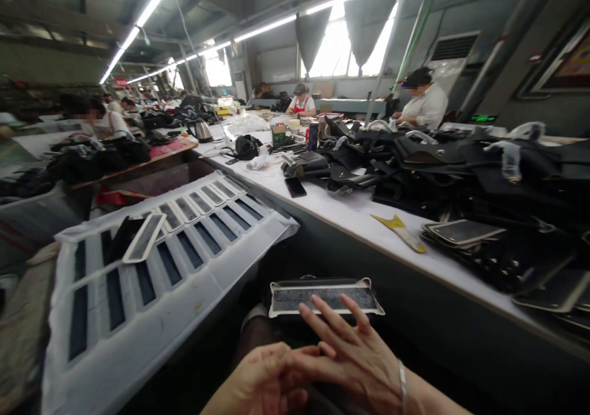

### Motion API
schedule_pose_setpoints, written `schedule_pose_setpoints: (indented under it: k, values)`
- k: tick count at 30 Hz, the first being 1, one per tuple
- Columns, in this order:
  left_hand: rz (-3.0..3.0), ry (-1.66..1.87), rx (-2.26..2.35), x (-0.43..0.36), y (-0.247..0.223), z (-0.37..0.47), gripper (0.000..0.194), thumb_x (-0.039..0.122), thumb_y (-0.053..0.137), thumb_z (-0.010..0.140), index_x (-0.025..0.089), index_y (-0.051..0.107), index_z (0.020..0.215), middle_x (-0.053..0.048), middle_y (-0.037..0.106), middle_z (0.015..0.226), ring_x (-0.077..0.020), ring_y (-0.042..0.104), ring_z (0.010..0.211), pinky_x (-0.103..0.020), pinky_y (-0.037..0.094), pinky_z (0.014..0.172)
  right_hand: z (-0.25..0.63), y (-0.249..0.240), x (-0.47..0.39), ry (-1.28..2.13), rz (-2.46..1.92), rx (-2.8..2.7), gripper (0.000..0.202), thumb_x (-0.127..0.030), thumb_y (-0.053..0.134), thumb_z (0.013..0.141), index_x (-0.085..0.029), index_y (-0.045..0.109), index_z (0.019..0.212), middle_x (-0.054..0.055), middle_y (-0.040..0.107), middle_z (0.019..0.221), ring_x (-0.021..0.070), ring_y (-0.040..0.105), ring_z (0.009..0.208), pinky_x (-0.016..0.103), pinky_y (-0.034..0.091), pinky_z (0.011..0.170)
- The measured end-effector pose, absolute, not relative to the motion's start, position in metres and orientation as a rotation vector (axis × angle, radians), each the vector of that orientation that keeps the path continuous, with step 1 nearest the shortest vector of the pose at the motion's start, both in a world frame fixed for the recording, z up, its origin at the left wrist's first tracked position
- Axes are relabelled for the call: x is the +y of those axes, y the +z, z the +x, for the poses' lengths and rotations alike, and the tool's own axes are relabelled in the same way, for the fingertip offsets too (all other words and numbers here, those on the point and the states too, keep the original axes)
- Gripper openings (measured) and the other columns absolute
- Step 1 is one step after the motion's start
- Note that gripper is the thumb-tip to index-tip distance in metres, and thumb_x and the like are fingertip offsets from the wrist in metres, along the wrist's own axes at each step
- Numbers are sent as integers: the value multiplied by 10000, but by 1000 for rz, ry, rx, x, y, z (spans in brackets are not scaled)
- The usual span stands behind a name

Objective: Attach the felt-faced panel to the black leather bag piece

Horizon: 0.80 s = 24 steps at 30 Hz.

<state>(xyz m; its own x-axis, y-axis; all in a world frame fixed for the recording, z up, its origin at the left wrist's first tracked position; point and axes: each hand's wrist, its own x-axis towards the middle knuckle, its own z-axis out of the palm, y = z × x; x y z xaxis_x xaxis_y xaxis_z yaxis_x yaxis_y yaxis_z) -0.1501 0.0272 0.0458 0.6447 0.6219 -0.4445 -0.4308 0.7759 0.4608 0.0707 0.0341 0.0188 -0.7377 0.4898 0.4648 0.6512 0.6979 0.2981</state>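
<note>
On my lap, below the table edge, lies a long panel (295,299) with a grey strip in the middle and a pale border that looks like glue. It appears to rest on a black piece whose shape is mostly hidden. My right hand (354,344), with a bracelet at the wrist, reaches over the panel's near edge, its fingers spread. Beside it my left hand (265,375) is closed, fingers curled and pinched together near the right thumb. Whatever it may hold is hidden.
A white-covered board (184,307) at left bears rows of dark strips and pale-edged panels (145,238). On the table to the right are piled black bags (428,150), a phone (295,187), a yellow tool (399,232) and stacked panels (465,230). Other people work further back.
</note>
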Motion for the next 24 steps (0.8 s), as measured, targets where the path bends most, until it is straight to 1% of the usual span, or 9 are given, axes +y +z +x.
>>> schedule_pose_setpoints:
  k: [2, 5, 9, 13, 18, 19, 21, 23, 24]
  values:
    - [318, 652, 587, 25, 55, -150, 174, 309, 781, 805, 183, 774, 925, -96, 721, 1198, -167, 699, 1007, -246, 506, 832, 69, 21, 36, -595, -869, -2553, 539, -307, 621, 924, -355, 455, 1434, 93, 511, 1468, 299, 245, 1464, 547, -24, 1183]
    - [331, 712, 622, 22, 56, -150, 251, 378, 752, 823, 163, 771, 951, -115, 720, 1197, -185, 691, 1024, -256, 504, 839, 66, 19, 39, -576, -843, -2516, 566, -277, 654, 902, -354, 468, 1432, 101, 540, 1440, 302, 179, 1484, 550, -6, 1179]
    - [336, 786, 802, 24, 43, -153, 264, 393, 802, 763, 159, 768, 882, -134, 730, 1164, -203, 690, 954, -286, 514, 809, 61, 15, 43, -602, -845, -2490, 612, -241, 680, 888, -384, 453, 1437, 99, 517, 1463, 298, 232, 1470, 563, 33, 1175]
    - [540, 848, 974, 27, 30, -158, 483, 549, 808, 696, 131, 742, 929, -158, 713, 1161, -238, 662, 973, -304, 486, 813, 55, 19, 44, -633, -825, -2459, 660, -171, 677, 865, -377, 445, 1447, 85, 571, 1414, 276, 232, 1473, 542, 47, 1185]
    - [918, 883, 1152, 32, 21, -165, 493, 628, 768, 688, 147, 662, 701, -171, 641, 1290, -300, 620, 1082, -367, 430, 942, 48, 21, 44, -735, -769, -2426, 576, -147, 607, 869, -345, 518, 1401, 50, 653, 1314, 288, 205, 1480, 544, 37, 1193]
    - [943, 866, 1147, 32, 18, -166, 497, 638, 751, 701, 147, 676, 720, -173, 644, 1282, -312, 608, 1115, -377, 423, 962, 47, 20, 44, -757, -761, -2412, 558, -141, 597, 871, -355, 535, 1383, 34, 669, 1290, 285, 215, 1478, 546, 41, 1194]
    - [859, 818, 1069, 33, 10, -166, 579, 673, 759, 662, 137, 735, 879, -172, 696, 1175, -318, 627, 1092, -390, 437, 957, 47, 19, 45, -772, -769, -2374, 536, -129, 577, 885, -383, 552, 1356, 10, 690, 1252, 266, 287, 1452, 543, 59, 1195]
    - [673, 817, 931, 33, 2, -164, 647, 640, 813, 620, 122, 747, 1002, -161, 730, 1081, -292, 664, 1023, -371, 463, 930, 47, 20, 46, -760, -793, -2361, 516, -128, 532, 919, -409, 546, 1351, -4, 699, 1234, 230, 436, 1360, 524, 78, 1197]
    - [570, 829, 853, 32, -1, -162, 618, 586, 842, 624, 118, 749, 1017, -157, 733, 1088, -270, 679, 995, -345, 478, 909, 47, 21, 46, -757, -793, -2376, 489, -147, 500, 947, -413, 540, 1356, -5, 704, 1221, 216, 508, 1291, 514, 80, 1198]
